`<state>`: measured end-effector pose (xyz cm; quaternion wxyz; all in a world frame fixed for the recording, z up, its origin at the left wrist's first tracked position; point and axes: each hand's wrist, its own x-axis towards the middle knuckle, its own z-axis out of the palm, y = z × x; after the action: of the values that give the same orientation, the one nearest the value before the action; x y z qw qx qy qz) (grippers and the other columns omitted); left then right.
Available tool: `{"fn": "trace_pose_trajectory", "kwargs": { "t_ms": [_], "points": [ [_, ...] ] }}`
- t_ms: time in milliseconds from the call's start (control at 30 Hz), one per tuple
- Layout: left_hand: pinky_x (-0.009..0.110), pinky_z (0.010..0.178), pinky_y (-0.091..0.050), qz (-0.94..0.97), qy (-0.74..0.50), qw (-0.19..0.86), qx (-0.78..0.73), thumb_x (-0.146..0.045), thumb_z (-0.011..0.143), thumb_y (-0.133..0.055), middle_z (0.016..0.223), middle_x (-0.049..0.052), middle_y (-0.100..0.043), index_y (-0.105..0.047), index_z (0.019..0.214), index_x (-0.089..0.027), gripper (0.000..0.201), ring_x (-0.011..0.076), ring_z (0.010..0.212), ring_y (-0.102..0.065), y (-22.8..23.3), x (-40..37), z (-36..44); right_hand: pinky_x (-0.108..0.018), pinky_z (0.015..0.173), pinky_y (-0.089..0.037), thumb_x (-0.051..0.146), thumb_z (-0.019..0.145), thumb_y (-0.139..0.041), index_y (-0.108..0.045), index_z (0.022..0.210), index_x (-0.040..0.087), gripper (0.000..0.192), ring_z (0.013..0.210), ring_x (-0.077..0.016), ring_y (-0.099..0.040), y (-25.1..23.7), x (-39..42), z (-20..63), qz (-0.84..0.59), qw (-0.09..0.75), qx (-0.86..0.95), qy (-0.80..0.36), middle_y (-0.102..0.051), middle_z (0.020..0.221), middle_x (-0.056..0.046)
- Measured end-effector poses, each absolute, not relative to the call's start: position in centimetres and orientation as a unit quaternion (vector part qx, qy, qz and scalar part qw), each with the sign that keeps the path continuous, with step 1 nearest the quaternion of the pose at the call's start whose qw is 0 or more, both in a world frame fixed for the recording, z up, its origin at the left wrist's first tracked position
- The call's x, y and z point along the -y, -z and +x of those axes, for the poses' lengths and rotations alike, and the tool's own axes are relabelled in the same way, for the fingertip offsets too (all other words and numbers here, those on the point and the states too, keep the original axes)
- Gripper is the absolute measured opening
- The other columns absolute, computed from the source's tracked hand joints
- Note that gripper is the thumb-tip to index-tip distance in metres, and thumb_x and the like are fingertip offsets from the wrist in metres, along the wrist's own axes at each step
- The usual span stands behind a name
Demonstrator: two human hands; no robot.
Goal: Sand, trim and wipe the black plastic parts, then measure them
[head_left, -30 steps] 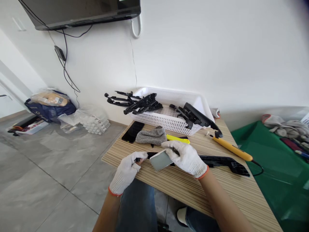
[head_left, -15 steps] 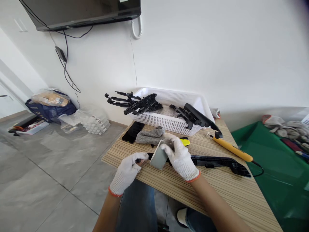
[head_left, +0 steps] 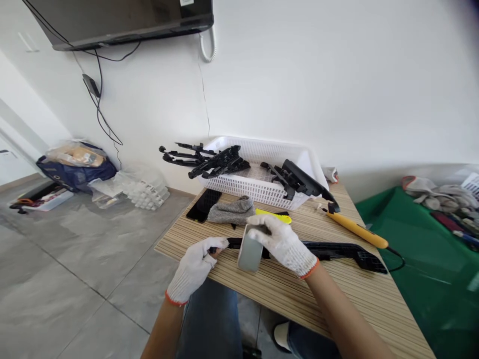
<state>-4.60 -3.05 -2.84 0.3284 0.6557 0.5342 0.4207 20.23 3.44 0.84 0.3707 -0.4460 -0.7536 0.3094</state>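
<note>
A long black plastic part (head_left: 337,249) lies across the striped wooden table (head_left: 284,294). My left hand (head_left: 194,267), in a white glove, pinches the part's left end at the table's front edge. My right hand (head_left: 280,242), also gloved, grips a grey rectangular block (head_left: 250,253) and holds it upright against the part near its left end. Just behind my hands lie a yellow utility knife (head_left: 275,216) and a folded grey cloth (head_left: 232,212).
A white basket (head_left: 262,187) with several black plastic parts stands at the table's back. A black phone (head_left: 204,204) lies left of the cloth. A yellow-handled tool (head_left: 355,232) with a cable lies on the right. A green surface (head_left: 422,259) with gloves adjoins; bags sit on the floor at left.
My right hand has turned the grey block from lying flat to standing upright and slid it slightly along the black part. My left hand has kept its hold.
</note>
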Motion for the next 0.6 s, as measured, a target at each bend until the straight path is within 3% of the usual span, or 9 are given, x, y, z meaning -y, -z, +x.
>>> {"fn": "trace_pose_trajectory", "kwargs": {
  "t_ms": [67, 200, 400, 533, 600],
  "points": [
    [0.038, 0.103, -0.052, 0.656, -0.42, 0.329, -0.534, -0.013, 0.074, -0.052, 0.111, 0.005, -0.076, -0.072, 0.1, -0.021, 0.034, 0.0197, 0.106, -0.07, 2.8, 3.02, -4.59, -0.042, 0.096, -0.055, 0.034, 0.086, -0.066, -0.07, 0.108, 0.027, 0.024, 0.103, -0.0213, -0.069, -0.87, -3.52, 20.35, -0.43, 0.336, 0.77, -0.331, -0.074, 0.11, -0.003],
    [0.038, 0.102, -0.053, 0.65, -0.432, 0.334, -0.528, -0.015, 0.076, -0.052, 0.111, 0.006, -0.076, -0.072, 0.099, -0.02, 0.031, 0.0203, 0.107, -0.07, 2.6, 3.04, -4.53, -0.046, 0.098, -0.053, 0.038, 0.088, -0.063, -0.069, 0.112, 0.026, 0.028, 0.106, -0.0231, -0.068, -1.21, -3.65, 20.33, -0.511, 0.387, 0.714, -0.282, -0.073, 0.113, -0.005],
    [0.038, 0.104, -0.051, 0.65, -0.418, 0.347, -0.532, -0.016, 0.076, -0.053, 0.112, 0.006, -0.076, -0.073, 0.099, -0.02, 0.03, 0.0207, 0.108, -0.07, 2.55, 3.02, -4.57, -0.04, 0.095, -0.055, 0.034, 0.084, -0.067, -0.07, 0.108, 0.025, 0.026, 0.101, -0.0207, -0.069, -1.13, -3.71, 20.29, -0.434, 0.343, 0.748, -0.367, -0.074, 0.108, -0.004],
    [0.038, 0.103, -0.052, 0.644, -0.431, 0.351, -0.526, -0.014, 0.072, -0.051, 0.112, 0.006, -0.076, -0.072, 0.098, -0.02, 0.034, 0.0206, 0.108, -0.07, 2.39, 2.96, -4.52, -0.042, 0.094, -0.054, 0.04, 0.086, -0.064, -0.068, 0.112, 0.025, 0.03, 0.101, -0.0213, -0.068, -1.01, -4.12, 20.49, -0.511, 0.412, 0.683, -0.32, -0.073, 0.111, -0.005],
    [0.038, 0.104, -0.051, 0.643, -0.424, 0.353, -0.532, -0.013, 0.071, -0.05, 0.113, 0.005, -0.076, -0.073, 0.098, -0.02, 0.036, 0.0205, 0.11, -0.069, 2.23, 2.98, -4.49, -0.041, 0.093, -0.054, 0.041, 0.086, -0.063, -0.069, 0.111, 0.024, 0.03, 0.099, -0.0208, -0.068, -1.05, -4.04, 20.45, -0.51, 0.404, 0.685, -0.328, -0.073, 0.11, -0.005]
  ]
}}
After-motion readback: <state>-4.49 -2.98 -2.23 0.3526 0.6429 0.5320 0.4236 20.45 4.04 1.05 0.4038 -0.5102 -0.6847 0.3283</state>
